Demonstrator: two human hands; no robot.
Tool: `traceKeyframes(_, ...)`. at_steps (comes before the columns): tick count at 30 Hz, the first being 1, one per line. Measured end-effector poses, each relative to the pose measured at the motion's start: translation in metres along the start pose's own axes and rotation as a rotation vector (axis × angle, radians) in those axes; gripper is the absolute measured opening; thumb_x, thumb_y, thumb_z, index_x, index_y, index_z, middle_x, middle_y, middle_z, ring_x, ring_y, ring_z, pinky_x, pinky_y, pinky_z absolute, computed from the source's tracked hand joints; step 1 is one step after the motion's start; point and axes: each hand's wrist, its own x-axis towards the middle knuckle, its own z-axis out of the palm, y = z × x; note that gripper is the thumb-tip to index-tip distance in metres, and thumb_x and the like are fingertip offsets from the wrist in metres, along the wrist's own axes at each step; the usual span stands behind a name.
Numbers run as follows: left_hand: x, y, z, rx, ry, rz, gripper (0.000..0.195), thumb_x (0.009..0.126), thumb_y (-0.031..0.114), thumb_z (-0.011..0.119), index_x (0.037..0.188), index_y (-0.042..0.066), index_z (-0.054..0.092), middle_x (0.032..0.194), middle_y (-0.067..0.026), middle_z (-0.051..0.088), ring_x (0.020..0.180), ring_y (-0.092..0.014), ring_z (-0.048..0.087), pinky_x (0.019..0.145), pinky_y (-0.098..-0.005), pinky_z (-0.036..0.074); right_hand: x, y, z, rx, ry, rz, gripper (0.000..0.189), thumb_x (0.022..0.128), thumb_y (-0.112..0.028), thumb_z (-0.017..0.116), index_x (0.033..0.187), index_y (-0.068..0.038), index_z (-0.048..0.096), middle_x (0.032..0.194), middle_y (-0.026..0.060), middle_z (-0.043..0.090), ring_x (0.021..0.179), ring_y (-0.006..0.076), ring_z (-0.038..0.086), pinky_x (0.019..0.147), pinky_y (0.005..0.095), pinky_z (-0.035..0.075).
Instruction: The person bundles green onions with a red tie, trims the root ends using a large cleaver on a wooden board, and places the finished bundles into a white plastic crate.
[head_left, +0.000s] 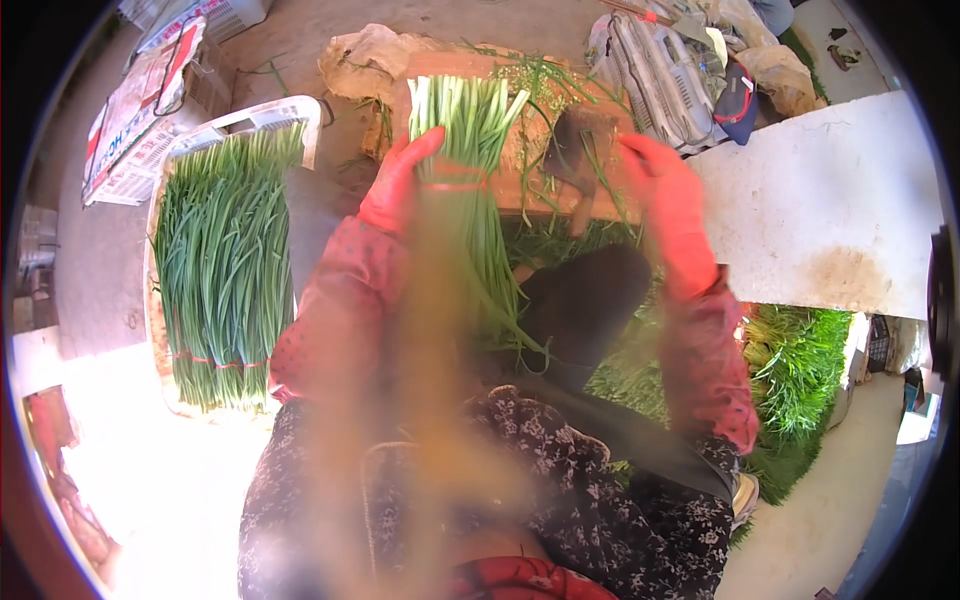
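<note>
My left hand (397, 180), in a red glove, grips a bunch of garlic chives (465, 127) near its pale, evenly cut ends. A red band (454, 182) runs around the stalks just below my fingers, and the green leaves hang towards my lap. A blurred, out-of-focus strip crosses part of the bunch. To the right, my red-gloved right hand (667, 202) is raised past the board's right edge, fingertips drawn together; whether anything thin is between them is unclear. Between the hands, a cleaver with a dark blade (566, 146) lies on a wooden board (435, 64) among leaf scraps.
At left stands a white crate (311, 142) holding banded greens (225, 247). Beyond it is a printed carton (142, 112). A white slab (810, 202) lies on the right, with loose greens (802, 375) below it. Stacked plastic crates (652, 82) and a dark cap (735, 105) are at upper right.
</note>
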Motion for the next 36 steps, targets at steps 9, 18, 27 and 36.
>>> traceKeyframes(9,-0.006,-0.001,0.025,0.115,-0.071,0.108,0.052,0.090,0.026,0.063,0.132,0.001,0.049,0.117,-0.0111,0.063,0.104,-0.027,0.063,0.088,-0.0450,0.055,0.036,-0.081,0.035,-0.081,-0.057,-0.174,0.029,0.086,-0.030,0.065,0.113,-0.018,0.067,0.086,0.0064,0.068,0.077,0.0246,0.065,0.067,0.0351,0.051)
traceKeyframes(18,-0.012,0.003,0.047,-0.097,-0.213,0.061,0.059,0.084,0.016,0.067,0.137,0.005,0.043,0.122,-0.0127,0.058,0.109,-0.029,0.058,0.091,-0.0490,0.050,0.021,-0.063,0.051,1.315,-0.127,0.439,0.061,0.097,-0.051,0.048,0.140,-0.007,0.045,0.116,0.0111,0.063,0.070,0.0133,0.061,0.059,0.0267,0.048)
traceKeyframes(27,0.048,0.094,0.079,0.530,-0.344,0.411,0.077,0.072,0.011,0.082,0.137,-0.002,0.043,0.122,-0.0108,0.062,0.111,-0.020,0.059,0.094,-0.0317,0.048,-0.126,-0.037,0.104,0.604,-1.061,0.602,0.053,0.089,-0.045,0.062,0.117,-0.001,0.061,0.091,0.0145,0.069,0.072,0.0219,0.067,0.063,0.0352,0.052)
traceKeyframes(36,0.143,0.067,0.114,1.280,-0.359,0.448,0.089,0.067,0.018,0.086,0.143,0.007,0.041,0.125,-0.0123,0.059,0.105,-0.022,0.062,0.080,-0.0339,0.056,-0.050,0.038,0.124,0.203,-0.210,0.633,0.045,0.085,-0.040,0.062,0.113,-0.005,0.059,0.102,0.0193,0.067,0.095,0.0389,0.063,0.079,0.0471,0.051)
